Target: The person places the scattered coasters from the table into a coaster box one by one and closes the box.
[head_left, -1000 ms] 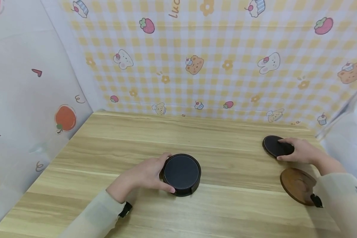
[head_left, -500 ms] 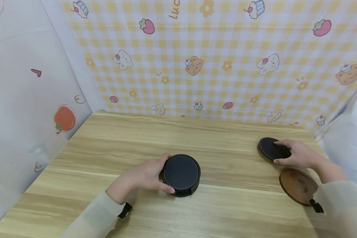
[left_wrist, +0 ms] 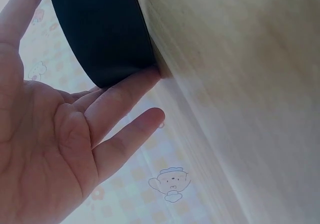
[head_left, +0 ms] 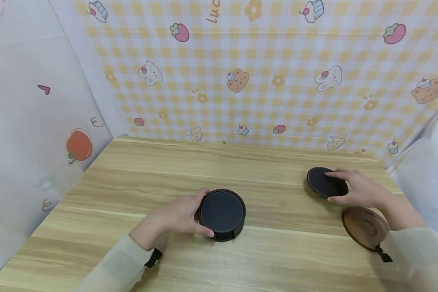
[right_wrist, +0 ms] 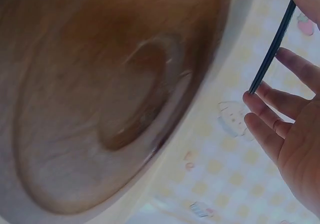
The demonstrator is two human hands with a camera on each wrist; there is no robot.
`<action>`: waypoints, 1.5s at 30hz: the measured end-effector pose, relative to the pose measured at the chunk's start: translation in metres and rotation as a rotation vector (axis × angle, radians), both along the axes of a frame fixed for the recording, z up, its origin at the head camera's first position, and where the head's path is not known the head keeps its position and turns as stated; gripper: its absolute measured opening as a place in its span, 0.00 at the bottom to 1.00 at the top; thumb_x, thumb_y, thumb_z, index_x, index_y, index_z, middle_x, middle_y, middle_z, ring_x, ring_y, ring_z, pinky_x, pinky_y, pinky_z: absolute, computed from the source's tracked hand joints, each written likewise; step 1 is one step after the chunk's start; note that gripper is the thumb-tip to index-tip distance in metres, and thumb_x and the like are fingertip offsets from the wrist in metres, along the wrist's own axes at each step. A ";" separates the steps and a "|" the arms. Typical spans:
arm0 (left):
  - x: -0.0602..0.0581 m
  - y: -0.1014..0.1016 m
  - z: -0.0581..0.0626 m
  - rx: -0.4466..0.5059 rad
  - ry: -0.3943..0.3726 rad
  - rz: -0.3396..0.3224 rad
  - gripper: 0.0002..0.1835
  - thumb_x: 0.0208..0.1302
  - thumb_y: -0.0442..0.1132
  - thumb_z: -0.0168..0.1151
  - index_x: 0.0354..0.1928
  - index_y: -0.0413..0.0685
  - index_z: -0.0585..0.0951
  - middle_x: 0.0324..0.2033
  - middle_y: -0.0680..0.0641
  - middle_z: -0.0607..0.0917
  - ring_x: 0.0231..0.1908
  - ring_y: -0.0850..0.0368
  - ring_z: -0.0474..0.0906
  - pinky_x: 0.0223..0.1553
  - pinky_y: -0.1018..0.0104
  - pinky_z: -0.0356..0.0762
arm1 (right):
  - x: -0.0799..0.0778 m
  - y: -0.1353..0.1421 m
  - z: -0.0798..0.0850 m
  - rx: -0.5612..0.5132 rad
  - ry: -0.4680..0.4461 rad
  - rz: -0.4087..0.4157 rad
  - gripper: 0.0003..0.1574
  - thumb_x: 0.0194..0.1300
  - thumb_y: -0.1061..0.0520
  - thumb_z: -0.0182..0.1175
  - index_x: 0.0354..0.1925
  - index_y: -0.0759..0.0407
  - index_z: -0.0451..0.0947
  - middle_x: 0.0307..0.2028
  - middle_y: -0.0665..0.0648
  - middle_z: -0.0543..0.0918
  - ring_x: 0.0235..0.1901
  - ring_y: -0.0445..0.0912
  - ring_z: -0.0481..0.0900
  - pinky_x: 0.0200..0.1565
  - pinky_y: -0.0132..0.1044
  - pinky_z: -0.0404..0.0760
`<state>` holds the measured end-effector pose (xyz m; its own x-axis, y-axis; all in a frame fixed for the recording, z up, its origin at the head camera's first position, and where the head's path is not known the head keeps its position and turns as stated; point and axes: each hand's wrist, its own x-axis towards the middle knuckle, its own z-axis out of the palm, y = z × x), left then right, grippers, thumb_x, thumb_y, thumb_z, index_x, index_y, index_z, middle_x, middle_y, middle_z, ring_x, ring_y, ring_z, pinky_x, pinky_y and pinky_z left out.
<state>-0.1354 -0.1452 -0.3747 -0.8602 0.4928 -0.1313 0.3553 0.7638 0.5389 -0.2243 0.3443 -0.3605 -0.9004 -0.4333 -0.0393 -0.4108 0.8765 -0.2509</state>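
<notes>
A black round coaster holder (head_left: pixel 224 236) stands mid-table in the head view, with a dark stitched coaster (head_left: pixel 222 211) lying inside at the top. My left hand (head_left: pixel 179 213) grips its left side, thumb at the front and fingers behind. The left wrist view shows the holder's smooth wall (left_wrist: pixel 102 32) against my fingers (left_wrist: pixel 117 102). Farther right, my right hand (head_left: pixel 363 191) holds a black round coaster (head_left: pixel 323 180) by its right edge, tilted over the table. In the right wrist view this coaster (right_wrist: pixel 274 49) appears edge-on between thumb and fingers.
A brown wooden round dish (head_left: pixel 363 225) with a ringed centre lies below my right wrist, partly covered by the sleeve and a black strap (head_left: pixel 384 254). Yellow checked cloth (head_left: pixel 241 52) hangs behind the wood-grain table (head_left: pixel 168 174), and white cloth flanks both sides.
My right hand has moved left with the black coaster, away from the table's right edge. More of the wooden dish shows now. The left hand and holder stay put.
</notes>
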 end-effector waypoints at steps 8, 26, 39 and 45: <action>-0.001 -0.001 0.001 -0.005 -0.006 -0.007 0.59 0.43 0.65 0.78 0.72 0.46 0.60 0.57 0.44 0.82 0.55 0.50 0.80 0.57 0.52 0.76 | 0.006 -0.024 0.006 -0.005 -0.010 0.036 0.50 0.51 0.37 0.74 0.66 0.58 0.72 0.66 0.73 0.68 0.62 0.74 0.63 0.52 0.70 0.71; -0.002 -0.004 0.000 0.037 -0.046 -0.013 0.58 0.44 0.64 0.77 0.72 0.46 0.59 0.60 0.44 0.80 0.59 0.49 0.77 0.60 0.50 0.74 | 0.023 -0.074 0.012 -0.019 0.063 0.182 0.47 0.50 0.40 0.75 0.65 0.55 0.74 0.64 0.71 0.71 0.58 0.67 0.71 0.49 0.61 0.77; -0.003 -0.004 0.000 0.022 -0.036 -0.012 0.58 0.43 0.65 0.78 0.71 0.47 0.60 0.60 0.44 0.80 0.59 0.49 0.78 0.60 0.50 0.74 | 0.032 -0.102 0.009 -0.049 0.039 0.241 0.46 0.50 0.43 0.75 0.66 0.51 0.74 0.66 0.66 0.70 0.61 0.63 0.69 0.53 0.58 0.76; -0.004 -0.004 -0.001 0.028 -0.035 -0.014 0.57 0.43 0.65 0.77 0.71 0.47 0.60 0.59 0.45 0.80 0.58 0.49 0.78 0.59 0.50 0.75 | 0.036 -0.120 0.009 -0.074 0.019 0.261 0.45 0.50 0.46 0.76 0.66 0.50 0.74 0.68 0.66 0.69 0.62 0.60 0.68 0.54 0.56 0.77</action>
